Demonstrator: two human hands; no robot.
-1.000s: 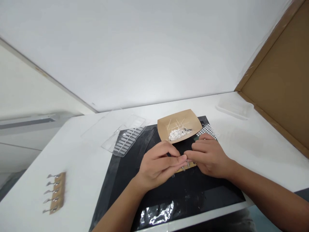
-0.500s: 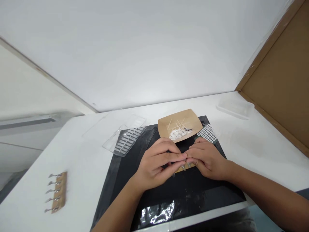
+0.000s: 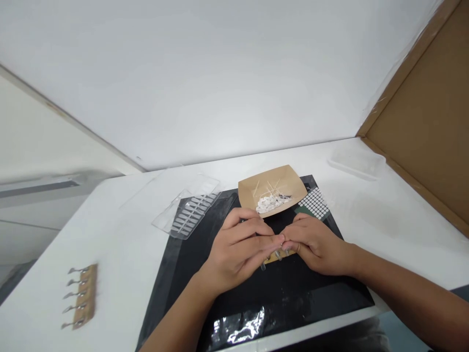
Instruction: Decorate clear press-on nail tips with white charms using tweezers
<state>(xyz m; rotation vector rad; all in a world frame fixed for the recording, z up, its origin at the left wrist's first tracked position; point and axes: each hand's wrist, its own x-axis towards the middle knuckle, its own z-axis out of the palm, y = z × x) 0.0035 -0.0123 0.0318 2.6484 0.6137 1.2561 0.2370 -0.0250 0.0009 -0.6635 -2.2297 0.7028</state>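
My left hand (image 3: 238, 249) and my right hand (image 3: 317, 244) meet fingertip to fingertip over a black mat (image 3: 278, 298). Both hands are closed in a pinch on a small brown strip (image 3: 273, 257) with several clear pieces sticking out of its near edge. Most of the strip is hidden under my fingers. Just behind my hands stands a brown paper tray (image 3: 271, 188) holding small white bits and thin wooden sticks. A dotted white sticker sheet (image 3: 314, 202) lies to the right of the tray.
A clear plastic case (image 3: 186, 208) with rows of pale pieces lies at the mat's far left corner. Another brown strip with metal clips (image 3: 80, 296) rests on the white table at the near left. A clear lid (image 3: 357, 160) sits far right, beside a cardboard panel (image 3: 428, 127).
My hands have stayed together on the strip, with the fingers shifting only slightly. The view has drifted a little.
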